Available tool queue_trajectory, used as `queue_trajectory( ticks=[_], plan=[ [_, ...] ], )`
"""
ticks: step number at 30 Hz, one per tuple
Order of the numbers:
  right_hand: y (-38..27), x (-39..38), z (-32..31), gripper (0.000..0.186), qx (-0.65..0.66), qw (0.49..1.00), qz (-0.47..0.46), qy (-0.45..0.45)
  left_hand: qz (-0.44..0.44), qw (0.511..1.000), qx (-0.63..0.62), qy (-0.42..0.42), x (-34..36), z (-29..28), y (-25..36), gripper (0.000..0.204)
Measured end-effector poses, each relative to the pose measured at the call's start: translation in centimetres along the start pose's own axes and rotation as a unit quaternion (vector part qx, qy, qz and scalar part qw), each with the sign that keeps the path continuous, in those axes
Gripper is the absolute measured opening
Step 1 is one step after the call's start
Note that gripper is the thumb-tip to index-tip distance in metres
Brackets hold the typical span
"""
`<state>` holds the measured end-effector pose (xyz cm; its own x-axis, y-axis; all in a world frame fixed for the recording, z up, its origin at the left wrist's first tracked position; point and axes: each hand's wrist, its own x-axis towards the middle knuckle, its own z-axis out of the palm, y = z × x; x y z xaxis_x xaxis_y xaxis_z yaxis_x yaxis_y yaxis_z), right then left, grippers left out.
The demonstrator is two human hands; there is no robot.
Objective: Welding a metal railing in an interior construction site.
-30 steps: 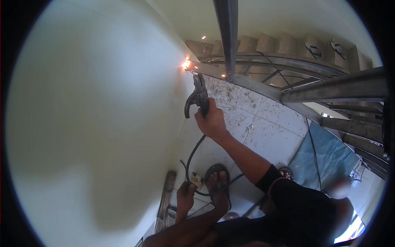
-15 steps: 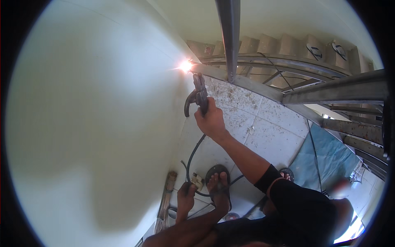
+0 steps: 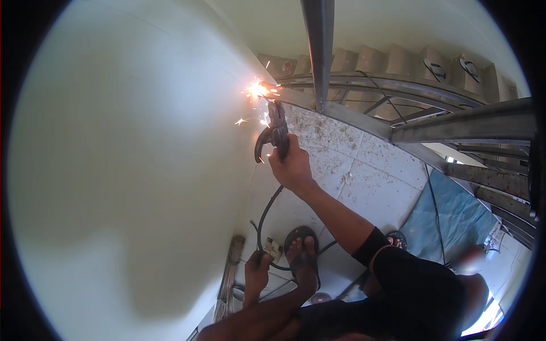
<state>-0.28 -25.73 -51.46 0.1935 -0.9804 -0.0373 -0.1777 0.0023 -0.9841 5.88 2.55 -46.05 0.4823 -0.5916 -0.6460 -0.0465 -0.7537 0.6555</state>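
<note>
My right hand (image 3: 293, 167) is wrapped round the handle of a dark welding electrode holder (image 3: 277, 131). Just beyond its jaws a bright arc (image 3: 259, 90) burns where a metal rail (image 3: 298, 98) meets the pale wall, throwing orange sparks. The rod itself is lost in the glare. A black cable (image 3: 263, 219) runs from below my right hand in a loop toward the floor. My left hand (image 3: 257, 275) is low beside my leg, fingers closed at the cable loop; what they hold is hard to make out.
The pale wall (image 3: 125, 170) fills the left side. A metal post (image 3: 318, 51) and railings (image 3: 460, 128) stand at right, with steps (image 3: 398, 62) behind. Debris litters the white tiles (image 3: 375, 170). A teal sheet (image 3: 449, 210) lies right; a bundle of thin rods (image 3: 230, 267) rests by the wall.
Sparks now fly from the arc and drop past the electrode holder, where before there was only a compact glow. Both hands have kept nearly the same place and grip.
</note>
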Motion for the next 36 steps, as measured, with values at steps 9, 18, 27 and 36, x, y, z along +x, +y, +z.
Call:
queue_trajectory(
  ticks=[9,18,27,36],
  plan=[
    [-0.1,-0.1,-0.4,0.03,-0.003,1.0,-0.007,-0.002,0.017,1.0,-0.007,0.002,0.2,0.0,-0.9,0.026],
    [0.0,0.3,0.2,0.029,-0.001,1.0,0.021,-0.002,-0.006,1.0,0.014,-0.003,0.0,-0.2,0.0,0.025],
    [0.8,0.5,0.9,0.038,-0.01,0.998,-0.057,0.029,-0.015,0.999,0.05,-0.005,0.3,-0.2,0.1,0.026],
    [0.4,0.5,0.7,0.037,-0.002,1.0,-0.017,0.006,0.0,1.0,0.016,-0.003,0.2,-0.1,-0.2,0.023]
  ],
)
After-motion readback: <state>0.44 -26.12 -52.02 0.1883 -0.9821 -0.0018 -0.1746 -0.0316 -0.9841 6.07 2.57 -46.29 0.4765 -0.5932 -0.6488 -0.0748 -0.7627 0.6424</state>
